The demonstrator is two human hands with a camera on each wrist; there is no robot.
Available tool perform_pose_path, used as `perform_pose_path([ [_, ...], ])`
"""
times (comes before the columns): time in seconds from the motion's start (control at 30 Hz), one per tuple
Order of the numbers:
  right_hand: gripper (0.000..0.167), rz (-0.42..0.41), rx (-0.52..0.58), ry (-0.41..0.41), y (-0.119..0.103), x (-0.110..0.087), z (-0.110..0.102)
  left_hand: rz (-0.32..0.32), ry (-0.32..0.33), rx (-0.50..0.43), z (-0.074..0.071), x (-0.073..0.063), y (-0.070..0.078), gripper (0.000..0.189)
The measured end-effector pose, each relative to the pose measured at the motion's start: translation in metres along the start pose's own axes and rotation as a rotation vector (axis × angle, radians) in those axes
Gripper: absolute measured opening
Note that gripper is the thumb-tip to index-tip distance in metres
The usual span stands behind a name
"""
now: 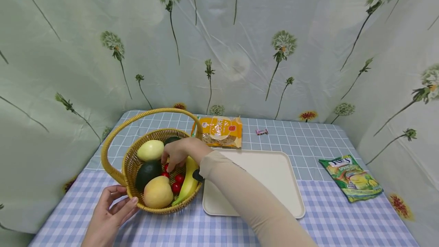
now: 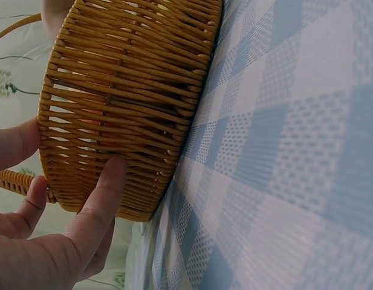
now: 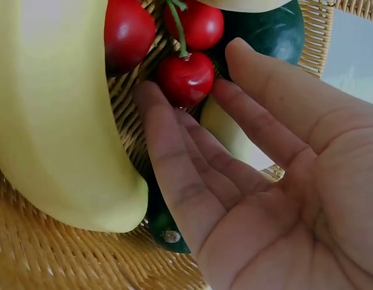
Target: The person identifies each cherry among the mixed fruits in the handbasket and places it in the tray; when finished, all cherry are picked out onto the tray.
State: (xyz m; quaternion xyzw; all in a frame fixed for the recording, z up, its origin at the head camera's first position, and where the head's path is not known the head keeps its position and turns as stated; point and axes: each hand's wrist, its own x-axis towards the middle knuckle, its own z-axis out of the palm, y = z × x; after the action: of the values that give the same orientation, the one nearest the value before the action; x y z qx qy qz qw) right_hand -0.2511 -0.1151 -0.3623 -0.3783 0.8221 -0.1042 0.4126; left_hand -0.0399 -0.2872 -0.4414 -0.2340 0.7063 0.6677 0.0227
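Note:
A round wicker basket point(image 1: 168, 209) with a tall handle holds toy-like fruit in the head view. My left hand point(image 1: 111, 210) rests its fingers against the basket's near left side. In the left wrist view its fingertips point(image 2: 113, 172) touch the woven wall. My right hand point(image 1: 176, 153) reaches down into the basket. In the right wrist view its extended fingers spread around a red cherry point(image 3: 185, 81) with a green stem, the fingertips right at its skin. Two more cherries lie beside it. A banana point(image 1: 188, 182), a yellow peach point(image 1: 158, 192) and a dark green fruit point(image 1: 148, 174) surround them.
A pale yellow-green fruit point(image 1: 151, 150) lies at the basket's back. Right of the basket is a cream tray point(image 1: 274, 174), partly under my right forearm. Behind stand an orange food packet point(image 1: 221, 129) and a small wrapped candy point(image 1: 262, 132). A green candy bag point(image 1: 351, 178) lies far right.

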Motion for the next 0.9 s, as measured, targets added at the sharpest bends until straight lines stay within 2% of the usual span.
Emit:
perform_pose_path([
  [0.27,0.046,0.013,-0.088,0.01,-0.004,0.0019,0.0014,-0.004,-0.001,0.007,0.0001,0.0,0.0009,0.049],
  [0.47,0.037,0.063,-0.187,0.015,-0.0063,-0.0015,0.0033,0.026,0.017,0.054,0.0009,-0.0004,0.0005,0.051],
  [0.6,0.025,0.086,-0.175,0.011,-0.0061,-0.0039,0.0041,0.034,0.027,0.081,0.0014,-0.0002,0.0003,0.052],
  [0.9,0.011,0.066,-0.12,0.04,-0.0027,-0.0047,0.0048,0.035,0.019,0.054,0.0008,0.0006,-0.0017,0.051],
])
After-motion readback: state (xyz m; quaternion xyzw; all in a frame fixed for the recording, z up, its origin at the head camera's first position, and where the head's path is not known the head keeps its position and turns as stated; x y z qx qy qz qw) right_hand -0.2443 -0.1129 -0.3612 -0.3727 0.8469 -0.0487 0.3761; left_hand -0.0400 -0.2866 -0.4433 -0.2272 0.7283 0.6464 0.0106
